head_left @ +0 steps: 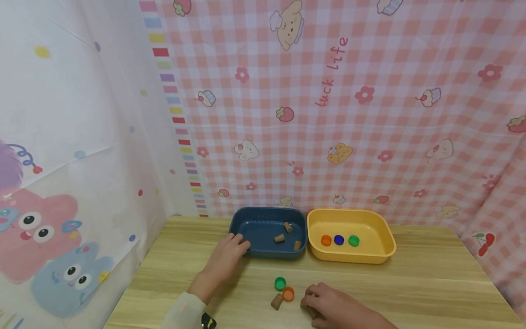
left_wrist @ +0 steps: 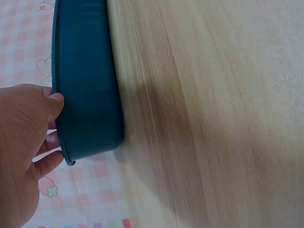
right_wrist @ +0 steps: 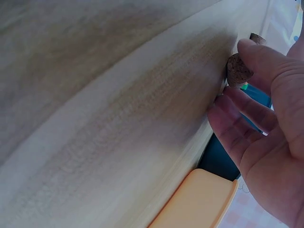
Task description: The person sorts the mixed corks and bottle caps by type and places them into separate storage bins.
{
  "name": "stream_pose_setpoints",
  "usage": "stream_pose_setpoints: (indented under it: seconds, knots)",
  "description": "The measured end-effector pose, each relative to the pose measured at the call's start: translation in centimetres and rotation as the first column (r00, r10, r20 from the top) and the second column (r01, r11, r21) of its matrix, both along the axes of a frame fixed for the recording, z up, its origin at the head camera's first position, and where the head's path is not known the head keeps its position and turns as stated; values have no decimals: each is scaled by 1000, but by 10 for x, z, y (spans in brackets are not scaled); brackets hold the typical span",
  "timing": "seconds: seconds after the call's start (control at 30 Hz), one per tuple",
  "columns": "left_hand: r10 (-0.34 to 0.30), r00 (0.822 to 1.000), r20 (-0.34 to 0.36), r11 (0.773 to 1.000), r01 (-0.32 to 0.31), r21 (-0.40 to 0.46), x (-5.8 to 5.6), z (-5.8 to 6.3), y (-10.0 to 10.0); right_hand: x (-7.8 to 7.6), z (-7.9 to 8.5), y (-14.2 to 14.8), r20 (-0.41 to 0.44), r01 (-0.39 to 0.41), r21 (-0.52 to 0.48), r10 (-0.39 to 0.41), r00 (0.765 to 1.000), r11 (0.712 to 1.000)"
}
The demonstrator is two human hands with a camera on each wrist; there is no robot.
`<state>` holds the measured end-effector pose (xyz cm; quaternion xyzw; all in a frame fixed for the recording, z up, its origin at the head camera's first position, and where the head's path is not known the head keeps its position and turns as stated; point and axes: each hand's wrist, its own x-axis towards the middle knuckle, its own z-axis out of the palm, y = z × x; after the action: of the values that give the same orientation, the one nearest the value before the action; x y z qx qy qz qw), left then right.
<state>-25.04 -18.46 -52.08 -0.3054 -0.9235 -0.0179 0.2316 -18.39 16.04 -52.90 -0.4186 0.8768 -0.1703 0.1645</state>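
Observation:
My left hand (head_left: pixel 226 257) rests at the near left corner of a dark blue basin (head_left: pixel 269 253). In the left wrist view its thumb and fingers pinch the basin's rim (left_wrist: pixel 56 61). On the table, my right hand (head_left: pixel 334 307) holds a cork (right_wrist: pixel 238 71) between thumb and fingers, mostly covered by the hand in the head view. Left of that hand lie a green bottle cap (head_left: pixel 280 283), an orange bottle cap (head_left: pixel 288 294) and another cork (head_left: pixel 277 301), close together. Three corks (head_left: pixel 279 238) lie inside the blue basin.
Right beside the blue basin stands a yellow basin (head_left: pixel 353 259) with an orange cap (head_left: pixel 326 240), a blue cap (head_left: pixel 339 240) and a green cap (head_left: pixel 354 241) in it. Both basins stand at the back of the wooden table (head_left: pixel 431 278), against a checked curtain (head_left: pixel 390 132).

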Motion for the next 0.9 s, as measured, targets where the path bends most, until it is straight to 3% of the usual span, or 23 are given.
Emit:
stream_pose_setpoints:
  seconds: [0.37, 0.6, 0.9]
  knots:
    - [-3, 1000, -3, 1000, 3, 12, -1, -1, 0, 0, -1, -3, -43, -7, 5, 7, 999, 1000]
    - [-6, 1000, -8, 1000, 6, 16, -1, -3, -1, 1, -5, -4, -133, -40, -32, 36, 990, 999]
    - [2, 1000, 2, 1000, -2, 9, 0, -2, -1, 1, -4, -2, -152, -59, -31, 53, 987, 998]
